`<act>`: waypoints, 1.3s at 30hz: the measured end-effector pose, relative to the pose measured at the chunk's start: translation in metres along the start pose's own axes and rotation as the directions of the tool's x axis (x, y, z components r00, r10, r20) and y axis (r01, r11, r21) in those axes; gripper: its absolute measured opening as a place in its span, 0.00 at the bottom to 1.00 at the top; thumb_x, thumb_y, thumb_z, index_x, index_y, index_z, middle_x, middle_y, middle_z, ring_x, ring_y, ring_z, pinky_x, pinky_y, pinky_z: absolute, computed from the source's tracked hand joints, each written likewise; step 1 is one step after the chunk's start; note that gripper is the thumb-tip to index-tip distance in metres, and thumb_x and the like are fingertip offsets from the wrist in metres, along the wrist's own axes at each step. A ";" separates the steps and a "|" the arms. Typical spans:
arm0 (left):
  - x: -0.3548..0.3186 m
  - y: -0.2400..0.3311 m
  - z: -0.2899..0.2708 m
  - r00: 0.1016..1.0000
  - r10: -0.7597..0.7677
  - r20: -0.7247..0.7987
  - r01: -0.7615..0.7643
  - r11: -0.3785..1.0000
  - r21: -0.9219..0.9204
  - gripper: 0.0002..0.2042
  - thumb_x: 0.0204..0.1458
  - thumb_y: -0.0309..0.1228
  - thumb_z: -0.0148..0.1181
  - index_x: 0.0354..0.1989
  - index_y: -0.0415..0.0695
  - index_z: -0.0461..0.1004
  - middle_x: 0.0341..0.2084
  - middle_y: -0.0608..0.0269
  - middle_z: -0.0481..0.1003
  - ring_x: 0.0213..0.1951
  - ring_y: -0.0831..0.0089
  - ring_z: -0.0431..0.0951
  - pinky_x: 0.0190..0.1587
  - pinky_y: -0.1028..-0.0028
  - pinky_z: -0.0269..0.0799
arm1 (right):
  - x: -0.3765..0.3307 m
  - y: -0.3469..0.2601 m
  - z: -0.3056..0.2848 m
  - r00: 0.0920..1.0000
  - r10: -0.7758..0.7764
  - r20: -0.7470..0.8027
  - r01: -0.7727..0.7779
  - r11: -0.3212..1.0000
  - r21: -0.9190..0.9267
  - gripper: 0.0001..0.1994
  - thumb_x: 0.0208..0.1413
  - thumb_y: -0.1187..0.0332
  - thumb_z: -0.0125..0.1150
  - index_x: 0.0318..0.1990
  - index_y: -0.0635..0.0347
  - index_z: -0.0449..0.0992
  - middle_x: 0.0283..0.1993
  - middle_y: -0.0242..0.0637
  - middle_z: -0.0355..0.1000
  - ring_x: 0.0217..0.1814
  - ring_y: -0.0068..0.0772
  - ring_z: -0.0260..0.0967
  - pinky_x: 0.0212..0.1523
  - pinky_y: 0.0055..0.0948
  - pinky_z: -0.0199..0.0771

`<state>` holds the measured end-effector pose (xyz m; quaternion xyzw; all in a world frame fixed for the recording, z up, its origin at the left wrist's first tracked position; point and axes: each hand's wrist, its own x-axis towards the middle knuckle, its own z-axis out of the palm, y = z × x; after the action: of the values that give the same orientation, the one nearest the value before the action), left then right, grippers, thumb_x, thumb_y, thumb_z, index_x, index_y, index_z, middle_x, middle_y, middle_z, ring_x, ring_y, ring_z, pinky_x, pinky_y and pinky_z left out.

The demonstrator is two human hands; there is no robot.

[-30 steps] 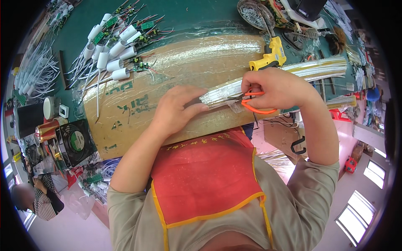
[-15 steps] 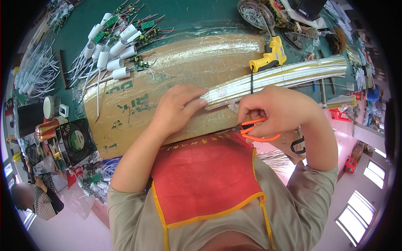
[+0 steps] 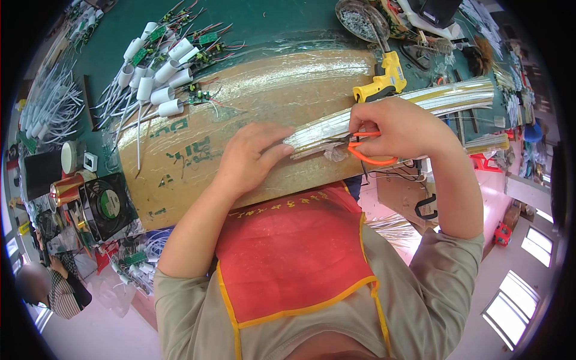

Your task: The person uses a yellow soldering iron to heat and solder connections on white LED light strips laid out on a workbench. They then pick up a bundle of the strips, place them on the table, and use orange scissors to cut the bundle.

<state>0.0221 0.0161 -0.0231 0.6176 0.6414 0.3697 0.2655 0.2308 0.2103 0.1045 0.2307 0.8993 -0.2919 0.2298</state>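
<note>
A long bundle of thin white and yellowish strips (image 3: 426,98) lies slanting across the cardboard sheet. My left hand (image 3: 253,157) grips its left end, the thumb along the near edge and the fingers over the top. My right hand (image 3: 399,129) is closed on orange-handled pliers (image 3: 375,159). Their dark jaws point left at the bundle's near edge, a short way from my left fingers; whether they touch a strip I cannot tell. A crumpled clear scrap (image 3: 336,154) sits just below the jaws.
The cardboard (image 3: 198,192) covers the green table (image 3: 270,21). A yellow glue gun (image 3: 390,75) lies beyond the strips, near a round dish (image 3: 360,21). White cylinders with circuit boards (image 3: 165,72) are piled at far left. A black fan (image 3: 107,205) stands left.
My right hand has moved up and away from my body, carrying the pliers from the table's front edge to the strips. My left hand has stayed on the bundle's end.
</note>
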 end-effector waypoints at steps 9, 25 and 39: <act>0.000 0.000 0.001 1.000 0.002 -0.014 -0.002 1.000 0.007 0.15 0.54 0.37 0.64 0.47 0.46 0.81 0.44 0.55 0.80 0.48 0.55 0.77 0.53 0.61 0.71 | 0.003 -0.001 -0.005 0.998 0.006 0.056 -0.006 1.000 0.009 0.17 0.49 0.55 0.67 0.41 0.57 0.77 0.32 0.46 0.76 0.38 0.49 0.75 0.38 0.43 0.73; 0.004 0.003 -0.002 0.999 -0.036 0.006 0.037 0.999 -0.018 0.13 0.53 0.36 0.64 0.45 0.46 0.82 0.43 0.56 0.81 0.47 0.56 0.77 0.53 0.61 0.72 | 0.017 -0.009 -0.004 0.994 -0.025 0.106 0.030 0.998 -0.047 0.18 0.49 0.55 0.67 0.43 0.55 0.77 0.34 0.44 0.77 0.39 0.48 0.76 0.39 0.43 0.74; 0.002 -0.003 -0.008 0.992 -0.113 0.054 0.121 0.976 -0.183 0.14 0.59 0.35 0.57 0.50 0.43 0.80 0.47 0.54 0.79 0.51 0.57 0.76 0.56 0.63 0.69 | 0.017 -0.037 0.036 0.987 -0.150 0.065 0.152 0.988 -0.031 0.14 0.49 0.59 0.67 0.39 0.55 0.77 0.31 0.43 0.76 0.36 0.49 0.75 0.36 0.44 0.73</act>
<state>0.0138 0.0171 -0.0213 0.5591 0.6333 0.3985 0.3571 0.2072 0.1660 0.0846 0.1485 0.9116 -0.2994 0.2392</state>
